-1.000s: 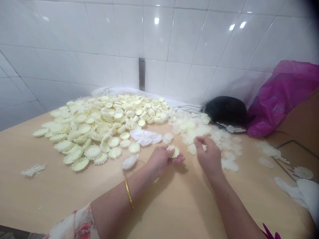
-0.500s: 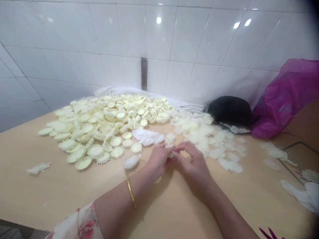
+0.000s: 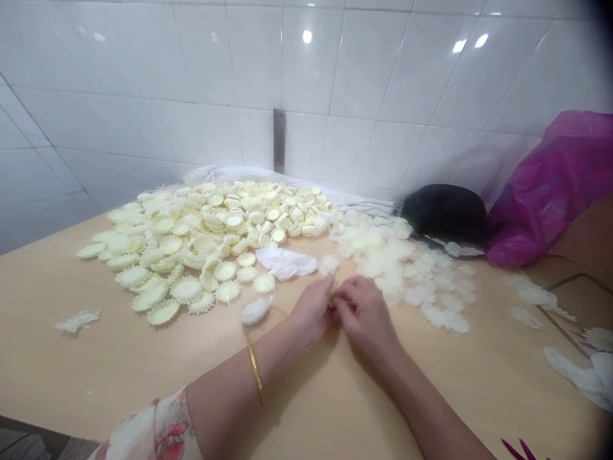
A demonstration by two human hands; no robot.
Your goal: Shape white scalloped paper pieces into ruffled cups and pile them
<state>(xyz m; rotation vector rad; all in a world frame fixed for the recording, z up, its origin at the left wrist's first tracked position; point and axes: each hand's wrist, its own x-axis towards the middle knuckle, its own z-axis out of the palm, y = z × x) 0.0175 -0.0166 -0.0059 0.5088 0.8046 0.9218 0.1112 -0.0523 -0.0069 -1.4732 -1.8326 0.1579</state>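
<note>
Glossy white wall tiles (image 3: pixel 373 70) rise behind the tabletop (image 3: pixel 62 377), with several bright light reflections on their surface. A narrow dark metal strip (image 3: pixel 279 142) stands upright against them near the middle. Along the wall's foot runs a rumpled white sheet (image 3: pixel 239 173). To the right sits a rounded black object (image 3: pixel 444 209), its kind unclear, with a crumpled magenta plastic bag (image 3: pixel 550 185) just beside it. Thin purple tips (image 3: pixel 527 450) show at the lower right edge, and dark flooring (image 3: pixel 23 446) at the lower left.
</note>
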